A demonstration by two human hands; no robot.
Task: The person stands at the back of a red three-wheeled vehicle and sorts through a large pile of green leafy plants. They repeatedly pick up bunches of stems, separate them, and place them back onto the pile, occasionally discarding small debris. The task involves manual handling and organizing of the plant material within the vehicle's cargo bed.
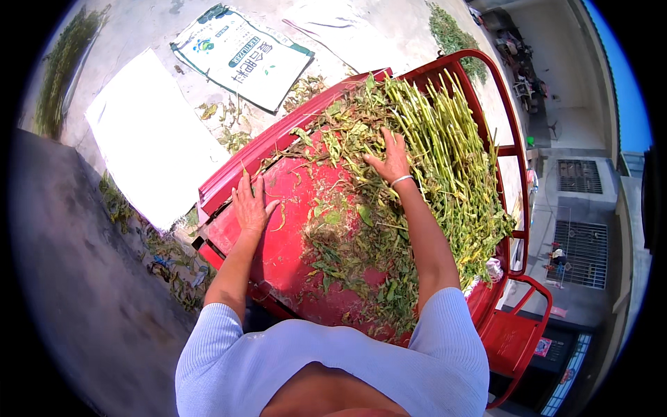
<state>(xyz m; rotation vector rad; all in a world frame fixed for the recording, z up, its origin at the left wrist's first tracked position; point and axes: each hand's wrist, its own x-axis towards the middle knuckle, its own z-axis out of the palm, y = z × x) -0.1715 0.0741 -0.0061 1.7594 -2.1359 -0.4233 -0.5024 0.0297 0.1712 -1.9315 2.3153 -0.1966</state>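
Observation:
A red metal cart bed [281,240] lies in front of me, strewn with loose green and dry leaves [358,229]. Toward its left end my left hand [250,205] rests with fingers spread, near the red side panel [257,163], holding nothing. Farther right my right hand [394,161], a pale band on its wrist, reaches over the leaf litter with thumb and fingers apart. Just beyond that hand, a thick bundle of cut green stalks [445,132] lies along the cart's right side, its leafy ends toward me.
A red tubular rail [511,125] bounds the cart's right end, with a red seat [511,337] beyond. On the ground lie a white sheet [153,139] and a printed white sack [243,59]. A grey wall [76,229] stands at left; a building [580,181] is at right.

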